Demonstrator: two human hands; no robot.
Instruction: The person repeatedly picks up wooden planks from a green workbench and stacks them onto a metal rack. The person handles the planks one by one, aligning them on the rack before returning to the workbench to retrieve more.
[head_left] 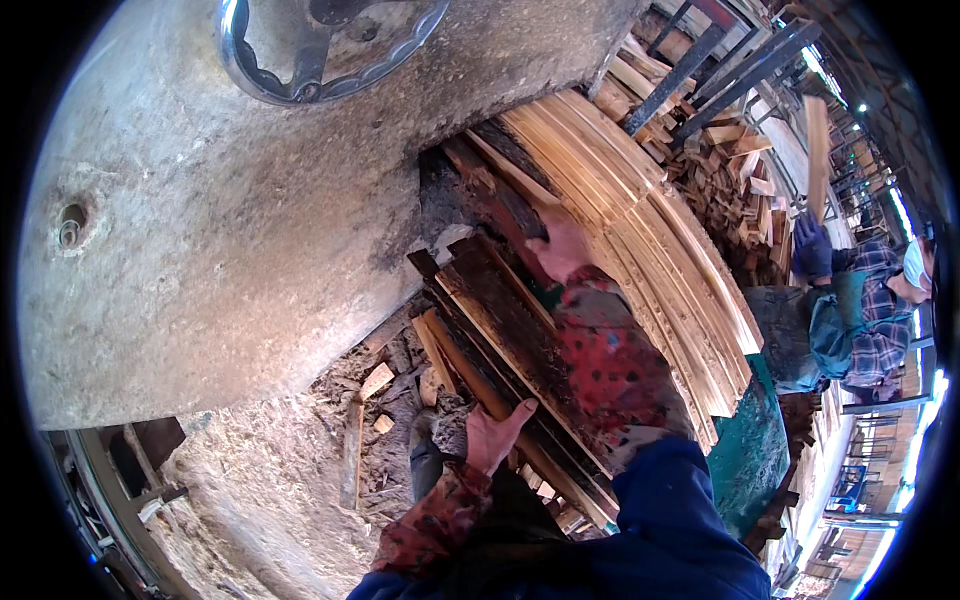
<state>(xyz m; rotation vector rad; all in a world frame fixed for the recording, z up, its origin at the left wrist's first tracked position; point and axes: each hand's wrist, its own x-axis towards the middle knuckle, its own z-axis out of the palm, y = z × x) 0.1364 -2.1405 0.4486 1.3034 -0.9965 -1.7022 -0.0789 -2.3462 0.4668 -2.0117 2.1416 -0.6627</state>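
Note:
My left hand (pixel 492 438) grips the near part of a bundle of dark, bark-edged wood strips (pixel 500 350), its thumb across the top; the other fingers are mostly hidden. Farther forward, my right hand (pixel 563 246) is closed over the edge of a reddish-brown bark-edged board (pixel 497 203), its fingertips bent over the bark side. Just right of that hand lies a curved stack of pale sawn boards (pixel 640 225). Red patterned sleeves cover both my forearms.
A big stained machine casing (pixel 230 220) with a metal handwheel (pixel 300 90) fills the left. Bark scraps and sawdust (pixel 270 480) lie below it. Wood offcuts (pixel 725 175) are heaped at far right beside metal bars (pixel 690 80). A co-worker (pixel 860 310) in gloves holds an upright board.

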